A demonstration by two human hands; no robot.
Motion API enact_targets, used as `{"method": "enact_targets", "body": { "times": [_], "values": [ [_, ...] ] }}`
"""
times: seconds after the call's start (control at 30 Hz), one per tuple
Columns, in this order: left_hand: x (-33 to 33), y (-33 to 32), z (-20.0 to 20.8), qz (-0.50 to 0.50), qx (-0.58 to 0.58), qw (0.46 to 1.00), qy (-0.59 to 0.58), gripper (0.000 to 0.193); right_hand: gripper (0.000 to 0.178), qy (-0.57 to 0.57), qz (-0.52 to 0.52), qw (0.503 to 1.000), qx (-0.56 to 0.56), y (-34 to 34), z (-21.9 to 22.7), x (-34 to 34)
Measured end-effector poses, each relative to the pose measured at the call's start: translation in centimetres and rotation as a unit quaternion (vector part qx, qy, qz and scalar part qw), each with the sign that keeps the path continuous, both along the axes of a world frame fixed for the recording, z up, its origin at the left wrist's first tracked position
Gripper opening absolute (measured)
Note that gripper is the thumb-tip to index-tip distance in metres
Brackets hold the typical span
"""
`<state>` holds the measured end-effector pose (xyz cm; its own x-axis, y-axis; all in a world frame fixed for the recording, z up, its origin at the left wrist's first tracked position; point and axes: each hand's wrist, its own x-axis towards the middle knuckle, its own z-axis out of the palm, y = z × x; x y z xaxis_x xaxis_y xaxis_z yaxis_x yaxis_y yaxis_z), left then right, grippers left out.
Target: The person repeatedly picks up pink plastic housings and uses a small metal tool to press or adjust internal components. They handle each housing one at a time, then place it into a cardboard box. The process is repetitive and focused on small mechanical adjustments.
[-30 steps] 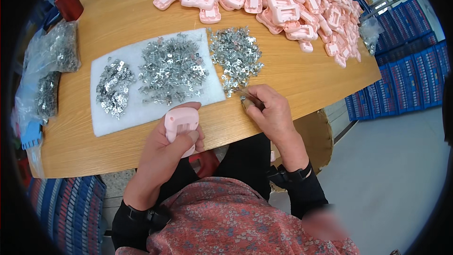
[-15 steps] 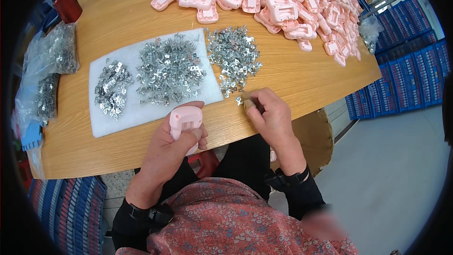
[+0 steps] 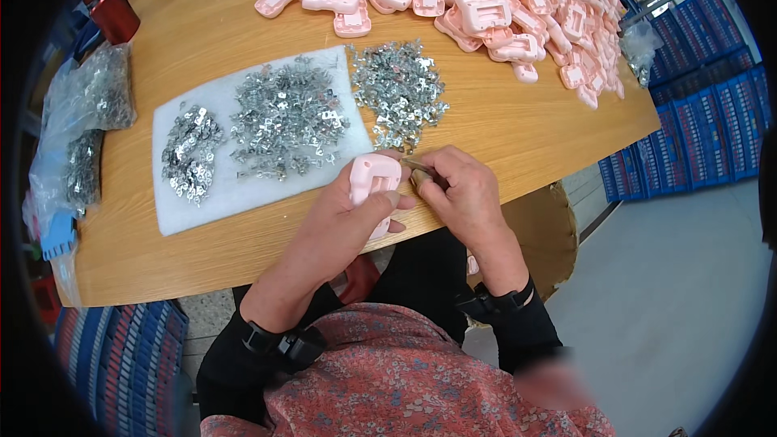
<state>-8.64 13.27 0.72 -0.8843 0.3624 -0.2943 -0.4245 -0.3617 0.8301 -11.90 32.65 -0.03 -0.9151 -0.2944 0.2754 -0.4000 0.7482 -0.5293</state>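
My left hand (image 3: 364, 210) is closed around a pink plastic housing (image 3: 372, 171), its recessed side turned up and my thumb lying across it. Close against its right edge, my right hand (image 3: 465, 186) pinches a slim metal tool (image 3: 415, 164) that looks like tweezers. A tan cover wraps a fingertip of that hand. Whether the tool's tip carries a small part is too fine to tell. Just beyond both hands lies a loose pile of small silvery metal contacts (image 3: 399, 89). Two more piles, a large one (image 3: 287, 121) and a smaller one (image 3: 193, 150), rest on a white foam sheet (image 3: 174, 214).
A big heap of pink housings (image 3: 494, 12) covers the table's far right. Clear bags of metal parts (image 3: 105, 89) and a red canister (image 3: 112, 10) stand at the left. Blue crates (image 3: 696, 133) are stacked beyond the right edge; a cardboard box (image 3: 550, 235) sits below it.
My left hand has carried the pink housing rightward, up to my right hand. The right hand stays almost in place, its tool now turned toward the housing.
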Motion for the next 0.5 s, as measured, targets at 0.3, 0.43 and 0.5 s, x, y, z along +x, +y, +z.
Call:
{"method": "enact_targets", "body": {
  "times": [0.3, 0.43, 0.5],
  "values": [
    [-0.6, 0.3, 0.1, -0.024, -0.031, 0.999, -0.030, 0.047, 0.013, -0.020, 0.003, 0.998, -0.051, 2.3, -0.3, -0.4],
    [0.0, 0.0, 0.1, 0.029, -0.011, 0.999, -0.038, 0.050, 0.014, -0.121, -0.034, 0.971, -0.205, 2.4, -0.3, 0.4],
    [0.6, 0.6, -0.4, 0.074, 0.000, 0.997, 0.002, 0.052, 0.013, -0.166, -0.042, 0.942, -0.289, 1.6, -0.2, 1.1]
  ]
}}
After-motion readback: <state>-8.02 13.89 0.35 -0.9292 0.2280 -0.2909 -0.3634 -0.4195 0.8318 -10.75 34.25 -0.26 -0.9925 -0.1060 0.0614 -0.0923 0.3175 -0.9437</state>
